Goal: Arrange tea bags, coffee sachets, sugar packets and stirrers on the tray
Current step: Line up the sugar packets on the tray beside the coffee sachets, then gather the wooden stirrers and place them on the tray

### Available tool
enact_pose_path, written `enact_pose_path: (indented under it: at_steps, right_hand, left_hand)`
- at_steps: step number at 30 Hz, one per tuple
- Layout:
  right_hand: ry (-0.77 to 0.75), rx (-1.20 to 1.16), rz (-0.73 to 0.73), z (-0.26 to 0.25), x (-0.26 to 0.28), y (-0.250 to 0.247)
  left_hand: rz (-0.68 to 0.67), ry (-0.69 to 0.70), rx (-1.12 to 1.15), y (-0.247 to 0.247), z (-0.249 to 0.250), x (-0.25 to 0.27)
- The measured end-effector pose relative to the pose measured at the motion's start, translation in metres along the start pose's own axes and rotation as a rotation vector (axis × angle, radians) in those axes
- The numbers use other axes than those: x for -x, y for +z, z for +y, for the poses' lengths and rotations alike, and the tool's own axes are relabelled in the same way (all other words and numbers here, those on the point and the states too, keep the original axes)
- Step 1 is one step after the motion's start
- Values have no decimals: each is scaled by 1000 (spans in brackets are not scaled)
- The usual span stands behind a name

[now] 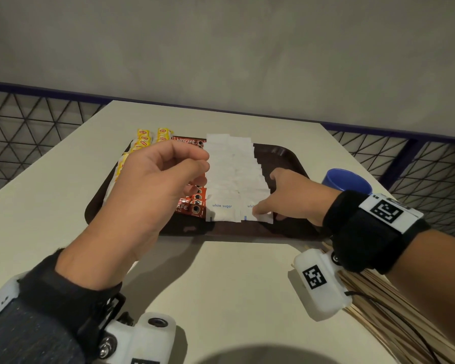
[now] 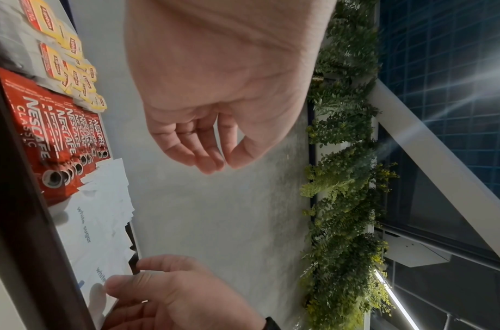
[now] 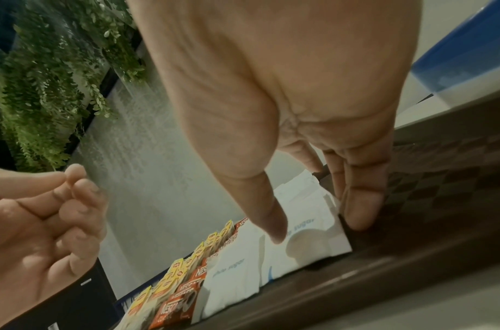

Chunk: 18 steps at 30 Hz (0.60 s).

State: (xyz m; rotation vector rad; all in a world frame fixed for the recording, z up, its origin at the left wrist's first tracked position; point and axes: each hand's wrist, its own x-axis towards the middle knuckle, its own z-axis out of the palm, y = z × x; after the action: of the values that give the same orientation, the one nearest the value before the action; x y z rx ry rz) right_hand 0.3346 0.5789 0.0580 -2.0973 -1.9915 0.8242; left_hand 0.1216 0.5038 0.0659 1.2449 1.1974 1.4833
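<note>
- Nearest the camera, a fan of wooden stirrers (image 1: 394, 306) lay on the white table (image 1: 234, 279), down at the right under the right forearm — off the tray.
- The left hand (image 1: 153, 185) hovered above the left half of the tray, fingers loosely curled toward the thumb, gripping nothing; the left wrist view showed those fingertips (image 2: 212, 165) hanging bare over the packets.
- The right hand (image 1: 286, 198) was down on the near right part of the dark brown tray (image 1: 281, 151), thumb pressed on the nearest sugar packet (image 1: 252, 212) of the right-hand column, the other fingers straight along that column's right edge.
- In the right wrist view the thumb (image 3: 274, 225) lay flat on the white paper and the fingers (image 3: 361, 207) touched the tray floor just beside the packet — no pinch, a flat press.
- On the tray, the white sugar packets (image 1: 229, 169) ran in two overlapping columns from near edge to far edge.
- Just left of them sat a column of red coffee sachets (image 1: 192, 203), partly hidden by the left hand.
- Farther left, yellow tea bags (image 1: 142, 143) were lined up in rows, the farthest ones poking past the tray's far rim.
- A blue cup (image 1: 347, 181) stood on the table beyond the right wrist, beside the tray's right rim.
</note>
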Motion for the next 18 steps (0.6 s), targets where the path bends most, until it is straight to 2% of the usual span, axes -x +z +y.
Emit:
enact_pose_path:
  at_steps: [3,7,10,13,16,18]
  right_hand:
    - [-14,-63,-17,2,2,-2]
    - [-25,10,-9,6,15,-12]
    - [-109,119,11,19,42,-28]
    - [-191,219,-32,38,85,-47]
    - [-186,364,-130,69,128,-56]
    - [-141,476,-167,94,149,-55]
  left_hand:
    - [-10,0,9,0,0,0]
    - [-50,-35,25,1,0,2]
    - [-137,-66,21,4,5,7]
    - [-241,-84,3,12,14,13]
    - [-359,-28,-175,33,26,21]
    - [-495,40,-354,52,37,32]
